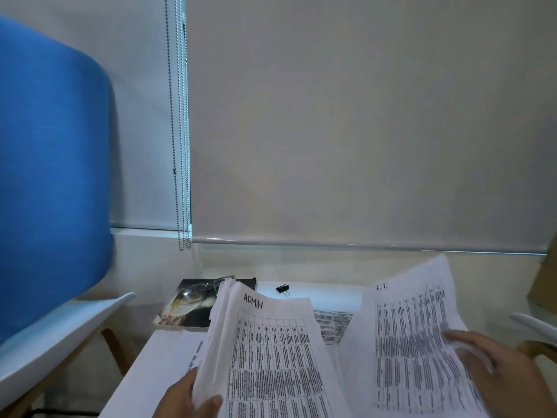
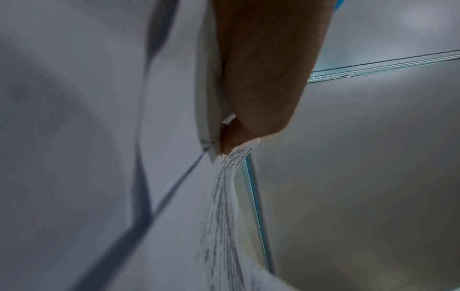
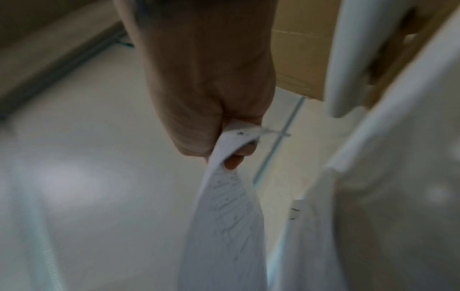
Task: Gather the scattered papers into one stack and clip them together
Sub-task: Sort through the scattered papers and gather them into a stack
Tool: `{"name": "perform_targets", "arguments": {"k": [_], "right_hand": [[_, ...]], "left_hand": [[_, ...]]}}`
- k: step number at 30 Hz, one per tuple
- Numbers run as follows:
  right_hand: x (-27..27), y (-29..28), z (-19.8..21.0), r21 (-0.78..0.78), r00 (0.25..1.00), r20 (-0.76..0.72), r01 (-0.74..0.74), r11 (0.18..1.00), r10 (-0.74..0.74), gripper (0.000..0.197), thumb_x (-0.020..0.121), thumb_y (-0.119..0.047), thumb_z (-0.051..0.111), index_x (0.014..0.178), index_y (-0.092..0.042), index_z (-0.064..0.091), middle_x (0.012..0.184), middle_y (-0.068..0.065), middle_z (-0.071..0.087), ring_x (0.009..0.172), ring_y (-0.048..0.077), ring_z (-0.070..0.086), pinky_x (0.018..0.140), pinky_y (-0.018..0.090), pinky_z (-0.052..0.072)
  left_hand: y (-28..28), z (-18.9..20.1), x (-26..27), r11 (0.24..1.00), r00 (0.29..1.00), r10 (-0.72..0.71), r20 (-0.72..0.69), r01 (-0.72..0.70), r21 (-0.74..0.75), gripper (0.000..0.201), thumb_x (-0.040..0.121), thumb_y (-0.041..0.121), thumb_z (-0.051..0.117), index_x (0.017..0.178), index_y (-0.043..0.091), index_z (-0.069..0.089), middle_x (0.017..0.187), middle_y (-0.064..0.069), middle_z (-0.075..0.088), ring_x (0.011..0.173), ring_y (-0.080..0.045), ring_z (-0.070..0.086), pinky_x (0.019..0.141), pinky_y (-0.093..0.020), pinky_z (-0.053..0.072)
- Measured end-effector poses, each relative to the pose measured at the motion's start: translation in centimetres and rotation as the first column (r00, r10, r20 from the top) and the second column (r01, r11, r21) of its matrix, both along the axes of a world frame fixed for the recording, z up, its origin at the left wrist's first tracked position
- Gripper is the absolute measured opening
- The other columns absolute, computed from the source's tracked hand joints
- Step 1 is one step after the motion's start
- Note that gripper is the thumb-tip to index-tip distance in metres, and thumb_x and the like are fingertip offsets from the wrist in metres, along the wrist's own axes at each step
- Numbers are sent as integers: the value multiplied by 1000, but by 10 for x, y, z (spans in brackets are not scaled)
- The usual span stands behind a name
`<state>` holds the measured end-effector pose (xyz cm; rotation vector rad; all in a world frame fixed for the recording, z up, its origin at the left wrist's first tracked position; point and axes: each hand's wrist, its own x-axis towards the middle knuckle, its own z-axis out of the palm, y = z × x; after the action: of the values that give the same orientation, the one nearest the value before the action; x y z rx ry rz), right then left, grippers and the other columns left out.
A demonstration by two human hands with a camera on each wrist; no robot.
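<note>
My left hand (image 1: 193, 396) grips a thick stack of printed papers (image 1: 265, 351) at its lower left edge, lifted off the table; its top sheet is headed "ADMIN". In the left wrist view the thumb (image 2: 261, 78) pinches the stack's edge (image 2: 224, 177). My right hand (image 1: 494, 372) holds a single printed sheet (image 1: 413, 336) raised to the right of the stack. The right wrist view shows the fingers (image 3: 234, 161) pinching that curled sheet (image 3: 229, 226). A black binder clip (image 1: 282, 288) lies on the table behind the papers. More printed sheets (image 1: 331, 325) lie flat between the two hands.
A magazine (image 1: 187, 309) with a pair of glasses (image 1: 199, 292) on it lies at the white table's (image 1: 316, 291) back left. A blue-backed white chair (image 1: 54, 176) stands at the left, another chair's rim (image 1: 533, 322) at the right. A cardboard box (image 1: 542, 282) stands far right. Roller blinds hang behind.
</note>
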<state>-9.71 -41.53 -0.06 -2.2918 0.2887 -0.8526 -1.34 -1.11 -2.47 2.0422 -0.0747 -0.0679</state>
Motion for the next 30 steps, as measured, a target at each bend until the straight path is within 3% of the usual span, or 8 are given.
{"name": "perform_targets", "arguments": {"k": [3,6,11,16,18,24,27,30], "right_hand": [[-6,28,25,24,980,200,0,1000,-5,30,88,-14,68,94,-44,74,99,-37,68,91,-18,62,101,17,42],[-1,52,35,223,917,384,-201,954,104,32,85,-1,68,92,-31,76,93,-23,75,81,-9,67,78,4,48],[7,81,27,354,896,418,-311,882,149,40,85,4,67,83,-34,80,89,-17,78,91,-5,68,83,3,47],[-3,81,46,413,818,573,-334,848,43,35,80,-37,68,113,-26,73,101,10,76,99,27,71,93,49,53],[-7,81,58,513,788,612,-459,725,66,41,78,-25,68,117,-17,70,110,10,75,103,33,71,86,55,54],[6,101,33,679,861,434,-507,531,265,31,77,-7,72,107,-15,75,98,8,78,81,21,76,65,28,61],[19,117,-5,637,896,271,-441,633,351,27,73,-5,80,88,-27,82,98,3,79,82,10,73,73,19,58],[27,124,-39,537,909,63,-379,754,412,54,82,16,65,87,-37,78,89,-23,76,84,-8,67,75,1,46]], "left_hand": [[3,-9,-1,999,999,-34,6,34,16,34,85,21,68,109,30,46,104,15,53,94,-4,48,111,-35,31],[7,-20,1,1000,1000,-29,-4,29,8,32,81,19,72,104,33,54,97,14,64,89,-6,57,99,-29,42],[11,-27,7,999,998,-46,45,44,30,35,76,25,74,96,45,54,89,27,65,90,-1,59,73,-9,39],[12,-30,10,999,998,-31,46,29,40,36,78,19,74,97,43,54,96,24,62,96,-9,58,77,-16,37],[11,-33,11,999,998,-13,54,11,38,39,79,18,74,89,49,52,93,26,61,91,-8,58,73,-16,37],[3,-29,4,998,999,42,-1,-42,-47,26,83,22,70,92,42,55,86,20,65,84,-8,62,79,-24,41],[2,-26,3,996,1000,27,-7,-27,-84,27,87,15,65,89,39,51,81,24,58,75,4,53,72,-18,38],[1,-17,4,988,996,70,-46,-76,-136,16,93,12,57,98,26,53,88,9,63,80,-9,54,73,-20,36]]}}
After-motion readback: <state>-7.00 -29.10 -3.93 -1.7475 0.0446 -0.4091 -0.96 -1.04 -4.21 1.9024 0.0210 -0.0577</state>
